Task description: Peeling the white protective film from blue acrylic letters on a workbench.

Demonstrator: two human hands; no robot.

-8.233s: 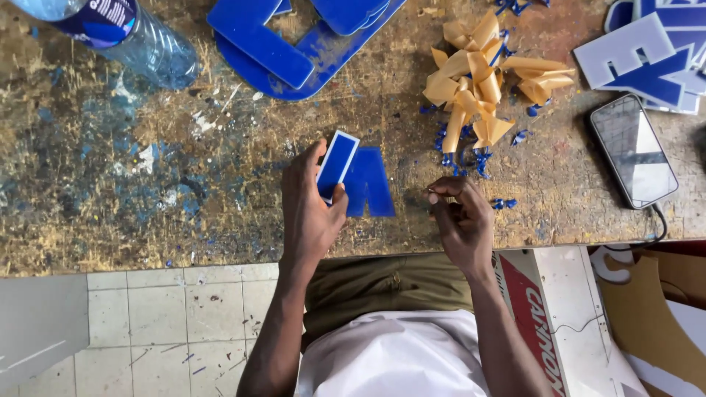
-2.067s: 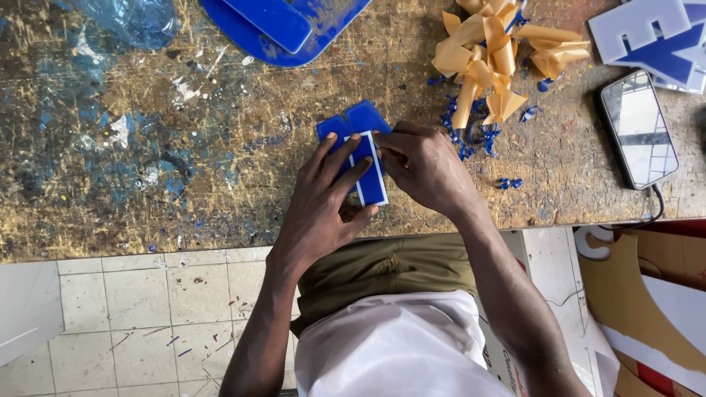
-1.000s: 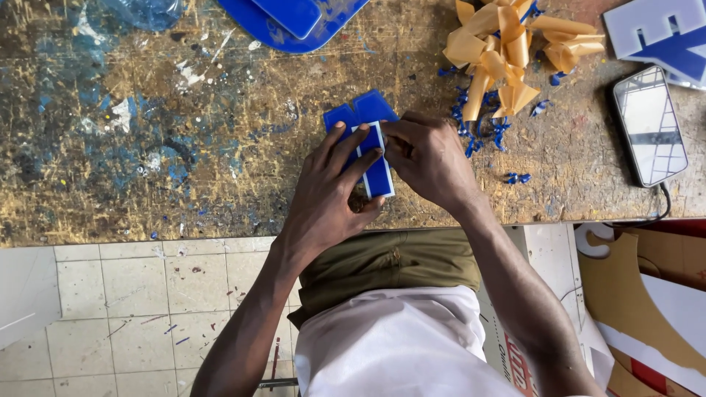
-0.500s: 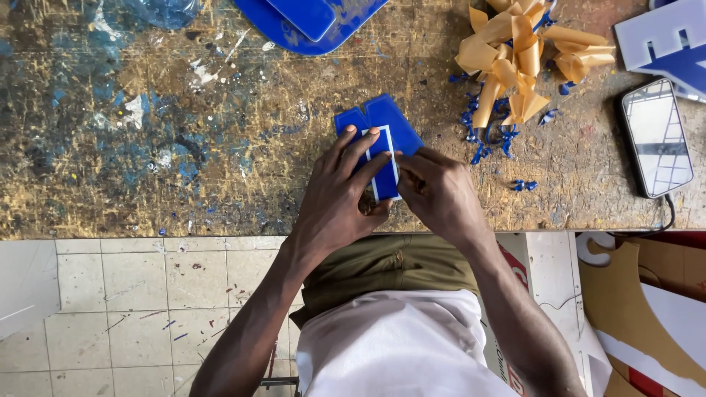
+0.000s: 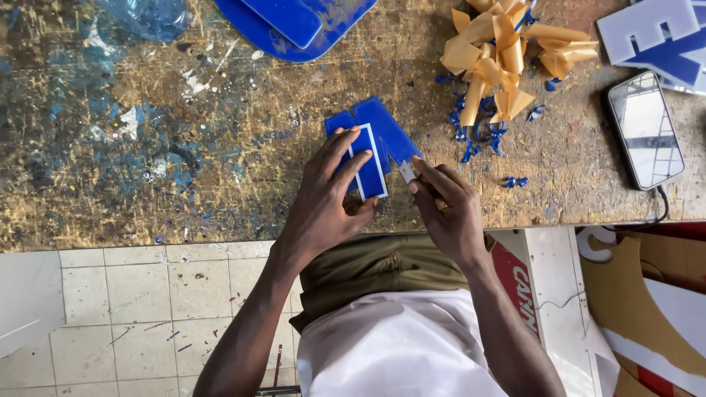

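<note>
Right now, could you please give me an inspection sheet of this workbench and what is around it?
Surface: worn wooden bench, smeared with blue and white paint.
Job's things: small blue piece with white edges, held upright over a larger blue cut-out piece lying flat.
Clutter: curled tan strips; blue shavings; blue sheet offcuts; clear plastic bottle; white and blue letter shapes; phone.
Hands: left hand grips the small piece; right hand holds a small blade at its edge.
Cables: one dark cable from the phone over the bench edge.
Surroundings: tiled floor; cardboard pieces to the right.
</note>
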